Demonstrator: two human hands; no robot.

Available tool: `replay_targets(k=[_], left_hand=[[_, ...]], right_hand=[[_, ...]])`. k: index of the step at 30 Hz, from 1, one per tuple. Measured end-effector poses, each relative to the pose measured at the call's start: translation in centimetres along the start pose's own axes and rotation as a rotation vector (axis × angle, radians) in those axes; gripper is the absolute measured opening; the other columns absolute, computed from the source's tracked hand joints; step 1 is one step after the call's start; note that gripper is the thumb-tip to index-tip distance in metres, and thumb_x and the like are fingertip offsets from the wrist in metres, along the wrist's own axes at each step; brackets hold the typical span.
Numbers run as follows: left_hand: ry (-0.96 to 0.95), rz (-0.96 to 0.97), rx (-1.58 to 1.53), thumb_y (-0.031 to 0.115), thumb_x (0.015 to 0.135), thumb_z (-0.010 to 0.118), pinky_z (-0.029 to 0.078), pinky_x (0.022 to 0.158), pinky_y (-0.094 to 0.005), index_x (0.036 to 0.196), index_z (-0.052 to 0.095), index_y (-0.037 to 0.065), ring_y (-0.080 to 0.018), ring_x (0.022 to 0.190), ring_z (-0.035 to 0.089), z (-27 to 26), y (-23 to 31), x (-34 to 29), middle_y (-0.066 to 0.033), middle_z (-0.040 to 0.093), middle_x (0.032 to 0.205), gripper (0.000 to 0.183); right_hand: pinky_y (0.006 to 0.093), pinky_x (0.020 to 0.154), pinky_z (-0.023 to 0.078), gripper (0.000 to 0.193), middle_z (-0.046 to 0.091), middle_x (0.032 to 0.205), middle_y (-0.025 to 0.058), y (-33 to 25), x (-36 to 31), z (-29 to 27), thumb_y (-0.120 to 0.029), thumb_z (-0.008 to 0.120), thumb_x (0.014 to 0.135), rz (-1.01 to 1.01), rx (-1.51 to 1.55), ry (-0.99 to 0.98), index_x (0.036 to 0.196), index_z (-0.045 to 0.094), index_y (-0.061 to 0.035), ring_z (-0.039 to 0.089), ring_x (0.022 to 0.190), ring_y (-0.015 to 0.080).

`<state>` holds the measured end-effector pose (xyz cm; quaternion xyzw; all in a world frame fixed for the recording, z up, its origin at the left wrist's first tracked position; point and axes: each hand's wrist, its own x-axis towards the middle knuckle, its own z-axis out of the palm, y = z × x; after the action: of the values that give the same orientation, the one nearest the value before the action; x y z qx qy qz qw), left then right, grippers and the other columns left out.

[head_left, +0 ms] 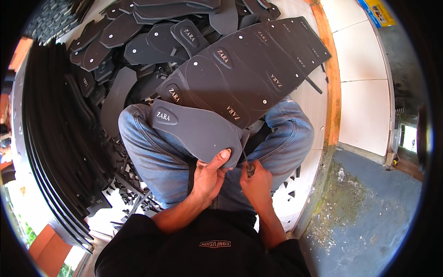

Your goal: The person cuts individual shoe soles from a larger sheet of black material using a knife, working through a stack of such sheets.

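A dark grey foam sandal sole lies slantwise over my lap, its raised heel patch toward the upper left. My left hand grips its lower end, thumb on top and fingers underneath. My right hand is closed round the dark handle of a thin-bladed knife. The narrow blade points up along the sole's right edge, close to a thin flap of foam; whether it touches the sole I cannot tell. Beyond the sole, a large dark foam sheet marked with several sole outlines rests across my knees.
A heap of cut foam soles covers the floor ahead and to the left. Tall stacked foam sheets stand at the left. Small black offcuts are scattered beside my legs. At the right, an orange-brown strip borders pale tiles.
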<state>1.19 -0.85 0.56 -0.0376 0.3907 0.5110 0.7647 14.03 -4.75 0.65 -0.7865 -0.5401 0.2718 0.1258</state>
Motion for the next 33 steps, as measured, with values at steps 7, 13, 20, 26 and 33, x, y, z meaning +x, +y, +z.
replay_targets(k=[7, 13, 20, 26, 33], left_hand=[[-0.007, -0.054, 0.121, 0.009, 0.078, 0.071, 0.047, 0.067, -0.0271, 0.101, 0.061, 0.006, -0.0116, 0.082, 0.059, -2.8, 0.0, -1.9, -0.0011, 0.062, 0.092, 0.026], [0.011, -0.107, 0.176, 0.013, 0.08, 0.07, 0.044, 0.09, -0.0302, 0.113, 0.055, 0.003, -0.0158, 0.099, 0.056, -5.7, 1.9, -0.8, -0.0037, 0.061, 0.104, 0.038], [0.087, 0.189, 0.272, 0.02, 0.088, 0.061, 0.055, 0.057, -0.0286, 0.092, 0.056, 0.004, -0.0154, 0.063, 0.064, -4.8, 12.4, 3.5, -0.0072, 0.065, 0.079, 0.018], [-0.117, -0.035, 0.454, 0.021, 0.084, 0.067, 0.051, 0.063, -0.0208, 0.089, 0.059, 0.001, -0.0094, 0.068, 0.062, -2.7, 10.5, 0.6, -0.005, 0.065, 0.078, 0.022], [-0.171, -0.072, 0.605, 0.023, 0.082, 0.07, 0.048, 0.063, -0.0199, 0.089, 0.061, 0.0, -0.0066, 0.069, 0.059, -1.9, 10.0, 0.6, -0.0025, 0.064, 0.077, 0.025]], right_hand=[[0.0427, 0.053, 0.044, 0.021, 0.057, 0.059, 0.0195, -1.5, 5.3, 0.7, -0.017, 0.061, 0.082, -0.086, 0.322, -0.08, 0.081, 0.055, 0.0026, 0.058, 0.055, 0.0371], [0.021, 0.044, 0.032, 0.017, 0.048, 0.059, -0.0049, -2.3, 3.5, -0.6, -0.018, 0.062, 0.087, 0.071, 0.811, -0.416, 0.083, 0.062, -0.0023, 0.041, 0.047, 0.0034], [0.0218, 0.043, 0.035, 0.02, 0.051, 0.056, -0.0026, -0.6, -1.8, 0.0, -0.017, 0.065, 0.085, 0.119, 0.88, -0.605, 0.073, 0.057, -0.0026, 0.046, 0.048, 0.0045], [0.039, 0.045, 0.041, 0.039, 0.048, 0.047, 0.0144, -1.8, 0.5, 0.7, -0.032, 0.065, 0.084, -0.196, 0.278, -0.191, 0.065, 0.052, -0.0008, 0.053, 0.045, 0.0351], [0.0378, 0.045, 0.038, 0.032, 0.046, 0.048, 0.0144, -1.7, 0.8, 0.6, -0.021, 0.064, 0.084, -0.27, 0.227, -0.158, 0.063, 0.051, -0.0005, 0.047, 0.042, 0.0278]])
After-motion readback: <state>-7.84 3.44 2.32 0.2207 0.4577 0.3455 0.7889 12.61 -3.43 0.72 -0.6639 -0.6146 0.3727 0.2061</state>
